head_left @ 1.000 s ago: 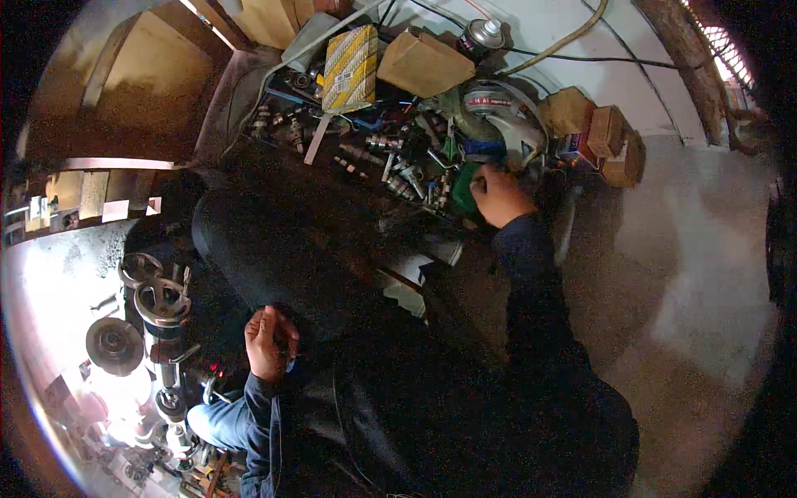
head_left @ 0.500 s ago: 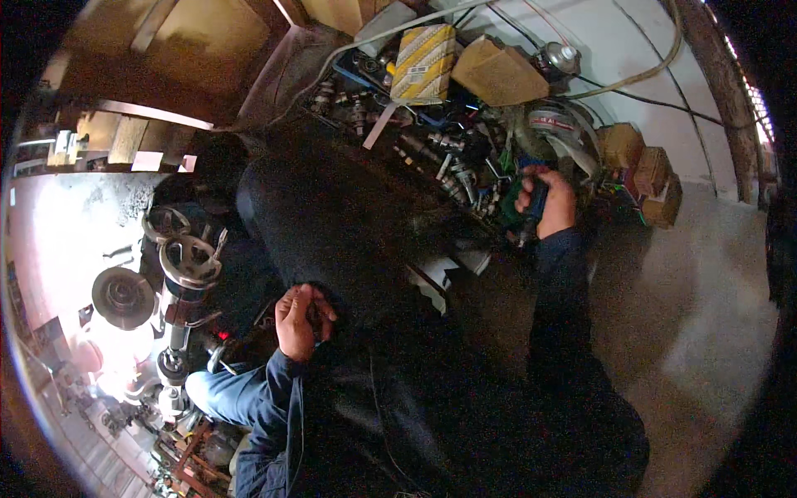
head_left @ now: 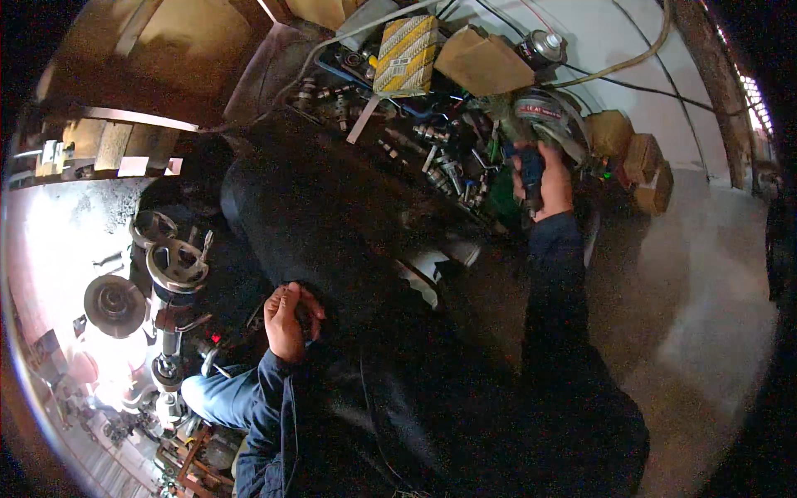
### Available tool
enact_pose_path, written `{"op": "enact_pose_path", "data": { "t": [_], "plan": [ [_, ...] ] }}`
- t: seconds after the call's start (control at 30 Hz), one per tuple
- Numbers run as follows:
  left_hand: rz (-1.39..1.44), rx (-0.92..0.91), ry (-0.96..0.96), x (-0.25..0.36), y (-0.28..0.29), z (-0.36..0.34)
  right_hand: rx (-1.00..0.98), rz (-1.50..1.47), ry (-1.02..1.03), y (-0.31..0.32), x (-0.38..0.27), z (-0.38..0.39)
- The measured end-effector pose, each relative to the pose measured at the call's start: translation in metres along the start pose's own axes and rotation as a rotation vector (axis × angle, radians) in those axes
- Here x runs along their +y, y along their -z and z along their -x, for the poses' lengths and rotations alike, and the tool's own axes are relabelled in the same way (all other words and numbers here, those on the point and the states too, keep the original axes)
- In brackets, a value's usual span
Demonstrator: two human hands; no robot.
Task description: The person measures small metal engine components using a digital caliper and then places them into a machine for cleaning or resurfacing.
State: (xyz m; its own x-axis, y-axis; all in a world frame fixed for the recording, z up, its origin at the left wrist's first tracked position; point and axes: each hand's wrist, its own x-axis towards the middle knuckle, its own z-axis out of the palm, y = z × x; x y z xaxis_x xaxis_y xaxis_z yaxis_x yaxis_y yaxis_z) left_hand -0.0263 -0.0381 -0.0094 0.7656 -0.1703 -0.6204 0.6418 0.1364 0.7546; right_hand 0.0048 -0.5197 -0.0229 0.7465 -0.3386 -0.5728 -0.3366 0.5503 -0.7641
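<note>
The left hand (head_left: 290, 324) is resting near the dark-clothed leg (head_left: 282, 216), fingers curled; whether they are pinching something small, I cannot tell. Metal fittings (head_left: 448, 173) are lying jumbled around the centre. Right of them, the right hand (head_left: 558, 181) is grasping a dark-blue handheld tool (head_left: 531, 176), its narrow end pointing back toward the sleeve (head_left: 554, 245). Holding it well is probably calling for a snug wrap, clear of the fittings.

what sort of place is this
Likely a mechanical or repair workshop: silvery, roughly cylindrical metal parts lie jumbled together, a round grey disc shows at left, and the right hand grips a dark, elongated, tool-like object.
</note>
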Motion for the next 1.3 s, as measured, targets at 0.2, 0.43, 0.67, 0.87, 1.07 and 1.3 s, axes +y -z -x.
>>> {"op": "enact_pose_path", "data": {
  "t": [0.2,0.43,0.67,0.87,1.07,1.3],
  "plan": [
    [-0.031,0.032,-0.009,0.001,-0.004,0.0,-0.06,-0.158,-0.034,0.006,0.009,-0.002],
    [-0.029,0.043,0.007,0.001,-0.003,-0.001,0.021,1.315,0.695,-0.028,0.035,-0.043],
    [-0.013,0.024,-0.037,-0.002,-0.001,-0.002,-0.151,1.585,0.479,-0.039,0.022,-0.083],
    [-0.07,0.028,-0.013,0.002,-0.005,-0.001,-0.241,1.262,0.272,-0.016,-0.016,-0.077],
    [-0.087,0.005,-0.035,0.004,-0.006,-0.003,-0.338,1.131,0.452,-0.012,-0.026,-0.077],
    [-0.073,0.016,-0.014,0.002,-0.004,-0.005,-0.297,0.938,0.253,-0.053,-0.026,-0.072]
  ]
}}
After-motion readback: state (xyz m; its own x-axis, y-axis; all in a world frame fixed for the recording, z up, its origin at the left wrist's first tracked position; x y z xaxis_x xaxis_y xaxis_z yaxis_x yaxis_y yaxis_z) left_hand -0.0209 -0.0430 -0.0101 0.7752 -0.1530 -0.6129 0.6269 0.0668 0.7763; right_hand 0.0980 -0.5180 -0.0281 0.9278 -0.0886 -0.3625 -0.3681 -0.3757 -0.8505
